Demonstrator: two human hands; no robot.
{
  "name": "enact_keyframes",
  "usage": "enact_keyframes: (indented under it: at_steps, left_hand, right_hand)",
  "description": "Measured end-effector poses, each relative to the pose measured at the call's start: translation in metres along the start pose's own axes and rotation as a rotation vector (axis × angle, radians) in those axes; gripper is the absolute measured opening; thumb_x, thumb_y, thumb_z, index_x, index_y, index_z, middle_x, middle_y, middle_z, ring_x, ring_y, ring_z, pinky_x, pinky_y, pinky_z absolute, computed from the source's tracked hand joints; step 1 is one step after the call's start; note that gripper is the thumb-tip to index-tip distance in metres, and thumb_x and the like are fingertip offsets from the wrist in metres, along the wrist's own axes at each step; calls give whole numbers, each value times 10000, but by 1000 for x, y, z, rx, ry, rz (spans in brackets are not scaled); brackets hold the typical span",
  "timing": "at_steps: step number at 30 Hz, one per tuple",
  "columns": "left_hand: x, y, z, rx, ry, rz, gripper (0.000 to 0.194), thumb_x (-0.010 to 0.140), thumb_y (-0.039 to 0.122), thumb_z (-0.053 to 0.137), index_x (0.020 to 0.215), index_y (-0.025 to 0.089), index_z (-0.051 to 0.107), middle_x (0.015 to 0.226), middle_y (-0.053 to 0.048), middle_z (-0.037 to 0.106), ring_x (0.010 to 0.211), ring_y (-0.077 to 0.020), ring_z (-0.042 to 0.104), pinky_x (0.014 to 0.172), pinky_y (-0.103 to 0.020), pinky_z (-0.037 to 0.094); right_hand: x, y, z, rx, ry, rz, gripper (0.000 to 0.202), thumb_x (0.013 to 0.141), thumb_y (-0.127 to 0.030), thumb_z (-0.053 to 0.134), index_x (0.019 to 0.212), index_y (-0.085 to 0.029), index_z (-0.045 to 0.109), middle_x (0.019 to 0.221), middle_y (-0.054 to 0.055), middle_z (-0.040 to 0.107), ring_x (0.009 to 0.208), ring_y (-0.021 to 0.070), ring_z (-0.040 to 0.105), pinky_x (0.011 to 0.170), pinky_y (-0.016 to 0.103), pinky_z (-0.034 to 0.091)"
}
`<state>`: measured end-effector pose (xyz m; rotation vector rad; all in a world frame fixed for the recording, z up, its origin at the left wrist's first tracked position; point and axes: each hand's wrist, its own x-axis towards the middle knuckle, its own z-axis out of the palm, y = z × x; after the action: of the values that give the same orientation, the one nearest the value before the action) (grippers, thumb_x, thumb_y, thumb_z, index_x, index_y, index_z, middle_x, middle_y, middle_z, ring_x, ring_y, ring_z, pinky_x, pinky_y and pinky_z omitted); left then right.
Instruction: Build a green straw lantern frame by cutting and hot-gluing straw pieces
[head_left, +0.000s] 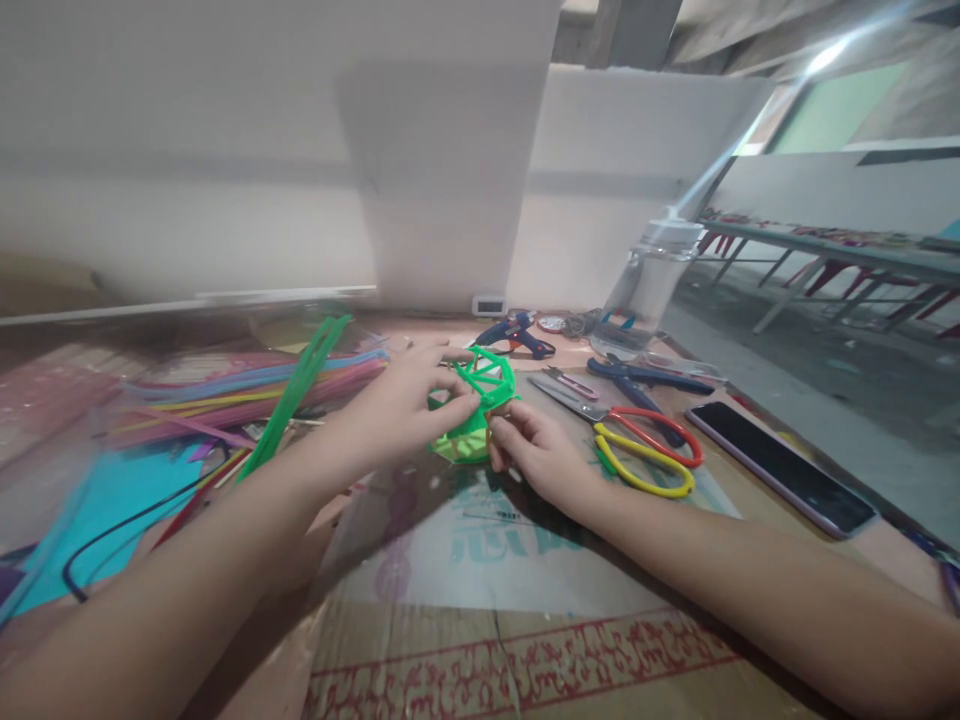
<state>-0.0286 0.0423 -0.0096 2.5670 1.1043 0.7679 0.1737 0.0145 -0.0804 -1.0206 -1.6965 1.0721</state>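
A small green craft piece (466, 446) with an open lattice of strips at its top and a lime-green lower part is held between my two hands, just over a sheet of translucent plastic (420, 575). My left hand (405, 400) reaches across from the left, thumb and fingers closed around the piece's upper left side. At its right edge my right hand (534, 448) pinches with bent fingers. The fingers cover part of the piece, so its full shape is hidden.
Right of my hands lie scissors with red and yellow handles (646, 488), pink-handled snips (576, 382), blue-handled pliers (667, 378) and a phone (784, 468). Behind stand a glue gun (517, 332) and a clear bottle (645, 285). Bundled coloured strips (300, 395) spread leftward.
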Motion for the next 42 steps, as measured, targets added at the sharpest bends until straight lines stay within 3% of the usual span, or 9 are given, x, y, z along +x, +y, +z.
enact_keyframes:
  at_steps: [4,8,11,15,18,23,27,31,42]
  left_hand:
    - [0,1,0,17,18,34,354,977,390,561,715,217,726,1307,-91,689,1307,-319,571,1140,-545,412]
    - [-3,-1,-2,128,54,72,329,996,408,550,890,229,805,1414,-106,644,1436,-386,456,1182,-616,342]
    - [-3,-1,-5,152,92,93,344,1016,396,504,1021,217,797,1402,-114,652,1448,-371,448,1191,-598,340]
    - [-2,3,-11,88,184,21,301,971,426,552,912,188,728,1272,-123,700,1288,-319,584,1121,-516,440]
    - [-2,5,-14,55,203,-23,289,940,414,594,781,196,697,1221,-107,714,1183,-286,634,1085,-474,465]
    - [-3,2,-12,45,212,8,298,971,400,556,918,206,777,1265,-101,716,1205,-281,630,1087,-477,467]
    - [-2,1,-3,58,178,85,336,1010,395,509,1005,220,795,1346,-98,685,1305,-296,572,1136,-512,430]
    - [-1,3,5,140,125,110,377,1039,364,459,1027,208,802,1425,-109,637,1408,-337,477,1199,-582,344]
    - [-2,10,10,20,104,93,329,1030,305,488,887,226,773,1309,-92,680,1328,-288,543,1145,-519,430]
  right_hand:
    - [0,1,0,16,-6,1,286,972,-487,527,839,-234,523,571,-64,551,539,123,487,592,268,391]
    - [1,0,0,54,-7,12,296,961,-512,537,857,-234,529,571,-67,545,536,125,483,584,269,390]
    - [1,-1,1,74,-1,21,291,954,-504,550,851,-232,533,562,-67,545,533,123,484,587,263,395]
    - [1,-1,1,67,15,30,290,949,-498,561,861,-222,563,551,-59,555,529,123,493,580,260,406]
    - [-2,-3,-1,97,112,48,334,936,-544,576,964,-212,601,541,-61,556,499,130,487,537,260,397]
    - [-10,-10,-7,85,235,15,411,914,-620,608,826,-219,595,548,-39,562,517,134,516,537,263,412]
    - [-12,-16,-7,37,187,29,480,901,-665,601,758,-208,638,517,-22,563,500,141,517,534,276,425]
    - [-11,-19,-4,49,103,68,548,901,-676,576,608,-214,574,503,5,586,482,132,511,529,274,439]
    - [-7,-20,5,193,50,165,534,830,-697,655,625,-214,558,494,-7,581,457,119,503,494,252,435]
